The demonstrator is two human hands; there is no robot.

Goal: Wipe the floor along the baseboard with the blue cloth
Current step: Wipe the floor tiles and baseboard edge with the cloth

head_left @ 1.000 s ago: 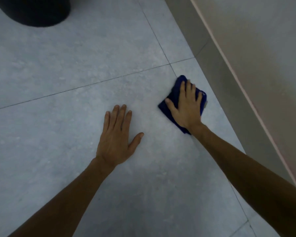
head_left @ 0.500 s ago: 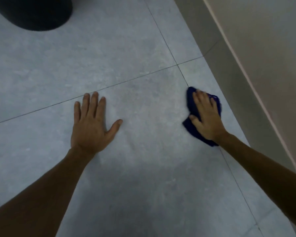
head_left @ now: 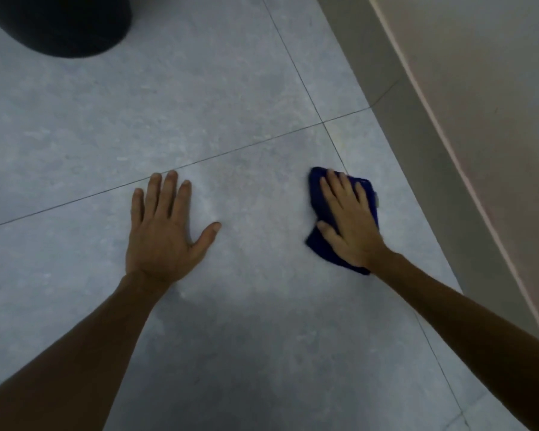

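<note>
Near the floor's (head_left: 231,88) baseboard (head_left: 417,157) edge | right hand (head_left: 350,225) flat, pressing blue cloth (head_left: 316,194) | left hand (head_left: 165,231) splayed, empty | risk: cloth bunches underhand, misses the edge strip

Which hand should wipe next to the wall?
The right hand. It lies flat on the blue cloth, on the side nearest the baseboard. The left hand rests bare on the floor, farther away, propping the person.
</note>
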